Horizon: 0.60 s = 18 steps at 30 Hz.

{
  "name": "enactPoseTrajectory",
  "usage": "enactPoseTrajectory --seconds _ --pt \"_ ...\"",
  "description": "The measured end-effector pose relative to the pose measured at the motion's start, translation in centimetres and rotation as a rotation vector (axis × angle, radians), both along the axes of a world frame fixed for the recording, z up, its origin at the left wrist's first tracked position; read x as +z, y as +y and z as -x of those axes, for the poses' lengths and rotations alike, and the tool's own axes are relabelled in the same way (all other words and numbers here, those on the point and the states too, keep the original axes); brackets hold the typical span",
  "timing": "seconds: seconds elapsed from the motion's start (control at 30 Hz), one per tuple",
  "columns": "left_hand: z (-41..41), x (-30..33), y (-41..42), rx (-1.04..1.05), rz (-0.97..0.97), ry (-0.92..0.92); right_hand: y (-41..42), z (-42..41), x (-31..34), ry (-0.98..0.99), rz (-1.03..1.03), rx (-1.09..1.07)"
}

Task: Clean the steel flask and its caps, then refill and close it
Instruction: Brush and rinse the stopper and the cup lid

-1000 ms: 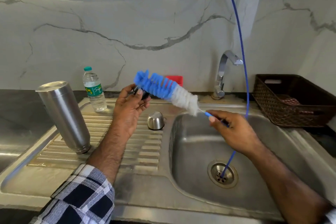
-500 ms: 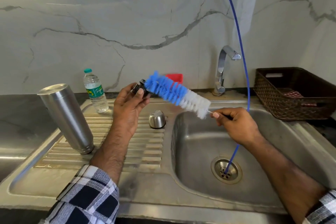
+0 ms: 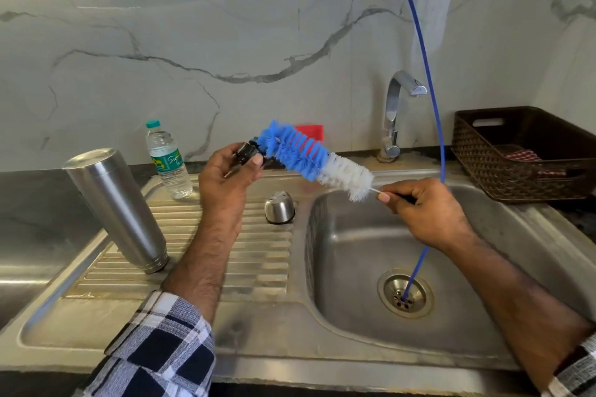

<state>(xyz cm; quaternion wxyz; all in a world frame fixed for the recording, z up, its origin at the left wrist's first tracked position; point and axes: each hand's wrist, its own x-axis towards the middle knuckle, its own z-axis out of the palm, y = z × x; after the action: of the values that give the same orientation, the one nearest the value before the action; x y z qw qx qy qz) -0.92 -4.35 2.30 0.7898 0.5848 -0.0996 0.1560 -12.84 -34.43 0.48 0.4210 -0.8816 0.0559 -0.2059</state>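
The steel flask (image 3: pixel 116 206) stands upside down on the ribbed drainboard (image 3: pixel 258 255) at the left. A domed steel cap (image 3: pixel 279 207) sits on the drainboard beside the basin. My left hand (image 3: pixel 229 184) holds a small black inner cap (image 3: pixel 248 151) up above the drainboard. My right hand (image 3: pixel 425 213) grips the handle of a blue and white bottle brush (image 3: pixel 309 159), whose blue tip touches the black cap. A small plastic water bottle (image 3: pixel 167 161) stands behind the flask.
The sink basin (image 3: pixel 354 267) with its drain (image 3: pixel 404 295) lies at the right, below the tap (image 3: pixel 395 113). A thin blue hose (image 3: pixel 429 80) runs down into the drain. A red sponge (image 3: pixel 311 132) leans on the wall. A dark woven basket (image 3: pixel 516 155) sits far right.
Both hands have shifted slightly; the brush has slid back and forth against the black cap, now lying lower and further right than one second ago.
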Motion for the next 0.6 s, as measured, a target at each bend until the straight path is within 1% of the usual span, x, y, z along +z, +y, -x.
enactPoseTrajectory --seconds 0.1,0.17,0.23,0.33,0.4,0.53,0.6 --pt "0.5 -0.2 -0.6 0.024 -0.198 -0.076 1.3 -0.3 0.3 -0.048 0.016 -0.022" --pt "1.0 -0.2 -1.7 0.024 -0.291 -0.117 2.4 -0.6 0.4 -0.081 0.038 -0.021" --pt "1.0 -0.2 -1.9 0.069 -0.303 -0.139 2.3 -0.3 0.6 -0.086 0.084 -0.007" --pt "0.6 -0.1 -0.8 0.142 -0.304 -0.129 0.8 0.3 1.0 -0.042 0.168 0.011" --pt "0.7 -0.2 -0.7 0.148 -0.324 -0.141 0.5 0.5 1.2 -0.042 0.178 0.010" --pt "1.1 -0.5 -1.7 0.115 -0.452 -0.240 1.8 0.2 1.3 -0.096 0.198 0.018" --pt "0.7 -0.3 -1.4 0.149 -0.431 -0.246 1.6 0.3 1.3 -0.088 0.175 0.022"
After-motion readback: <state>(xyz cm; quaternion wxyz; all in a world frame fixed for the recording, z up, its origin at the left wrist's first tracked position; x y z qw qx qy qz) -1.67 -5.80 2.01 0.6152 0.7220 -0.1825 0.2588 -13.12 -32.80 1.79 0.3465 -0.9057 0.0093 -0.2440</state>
